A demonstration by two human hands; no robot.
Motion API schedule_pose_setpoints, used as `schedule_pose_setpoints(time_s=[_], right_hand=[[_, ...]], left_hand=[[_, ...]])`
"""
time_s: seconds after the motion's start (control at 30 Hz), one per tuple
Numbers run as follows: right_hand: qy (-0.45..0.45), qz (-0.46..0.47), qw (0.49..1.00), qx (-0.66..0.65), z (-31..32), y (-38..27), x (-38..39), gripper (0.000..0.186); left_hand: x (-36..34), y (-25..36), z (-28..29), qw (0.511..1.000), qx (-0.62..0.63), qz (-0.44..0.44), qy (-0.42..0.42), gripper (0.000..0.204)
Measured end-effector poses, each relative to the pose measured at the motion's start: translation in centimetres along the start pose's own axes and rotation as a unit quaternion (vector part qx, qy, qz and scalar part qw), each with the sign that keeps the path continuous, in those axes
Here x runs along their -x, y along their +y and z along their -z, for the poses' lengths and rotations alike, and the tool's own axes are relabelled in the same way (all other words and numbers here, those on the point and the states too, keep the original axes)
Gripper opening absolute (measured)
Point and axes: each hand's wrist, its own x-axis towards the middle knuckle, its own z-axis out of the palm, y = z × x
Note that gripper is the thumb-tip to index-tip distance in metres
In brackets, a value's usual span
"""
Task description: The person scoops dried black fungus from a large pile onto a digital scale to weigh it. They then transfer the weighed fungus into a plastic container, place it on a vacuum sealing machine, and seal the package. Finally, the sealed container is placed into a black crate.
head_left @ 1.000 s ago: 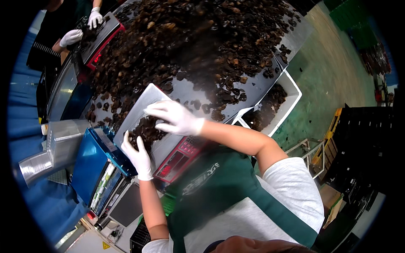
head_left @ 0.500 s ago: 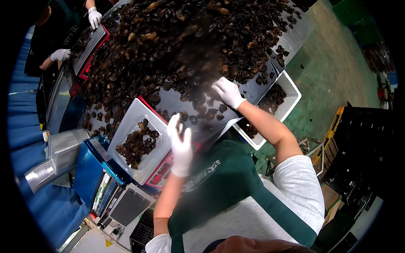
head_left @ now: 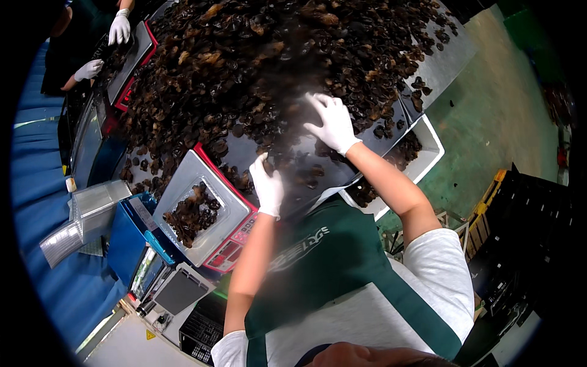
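A big heap of dark brown, curled wood ear mushrooms (head_left: 238, 55) covers most of the table. My right hand (head_left: 335, 124), in a white glove, is at the heap's near edge with fingers spread, nothing visibly held. Nearer and to the left, my left hand (head_left: 267, 186), also gloved, hovers by the table's front with thumb and fingers apart; a few mushrooms lie around its fingertips. Beside it stands a red-and-white digital scale (head_left: 227, 252). A shallow clear plastic tray (head_left: 182, 174) on the scale holds a small clump of mushrooms (head_left: 194, 213).
A white foam box (head_left: 433, 147) with mushrooms stands below the table's right edge. Blue equipment (head_left: 125, 241) and a clear container (head_left: 101, 205) are left of the scale. Across at the upper left, another person's gloved hands (head_left: 119, 27) are by a second red-edged scale (head_left: 131, 67).
My right hand has moved slightly up and its fingers have spread. My left hand has shifted right, away from the tray's edge. The other person's upper hand has moved left and down.
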Motion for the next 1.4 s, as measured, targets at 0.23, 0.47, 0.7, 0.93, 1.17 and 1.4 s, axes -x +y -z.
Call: schedule_pose_setpoints(time_s=[0.23,0.47,0.7,0.93,1.17,1.4], right_hand=[[-0.038,0.035,0.991,-0.122,-3.0,-3.9,-1.0,0.045],[-0.102,0.128,0.978,-0.127,-3.4,-6.4,-0.8,0.051],[-0.114,0.128,0.975,-0.141,-3.6,-5.8,-0.1,0.031],[-0.076,0.143,0.917,-0.365,0.0,-14.2,-1.0,0.013],[-0.122,0.194,0.848,-0.478,-1.9,-26.4,0.0,0.022],[-0.141,0.317,0.884,-0.313,-7.4,-28.6,1.4,0.030]], left_hand=[[-3.4,1.2,-0.5,0.998,0.029,0.026,0.040,0.081],[-4.6,-0.4,-3.4,0.992,0.087,-0.070,0.055,0.071],[-3.6,2.3,-2.3,0.995,0.090,0.007,0.030,0.059],[-0.9,3.5,4.5,0.954,0.257,-0.107,0.116,0.053],[3.6,2.3,22.0,0.987,-0.004,-0.127,0.103,0.063],[4.6,-8.1,28.3,0.976,-0.188,-0.111,0.024,0.077]])
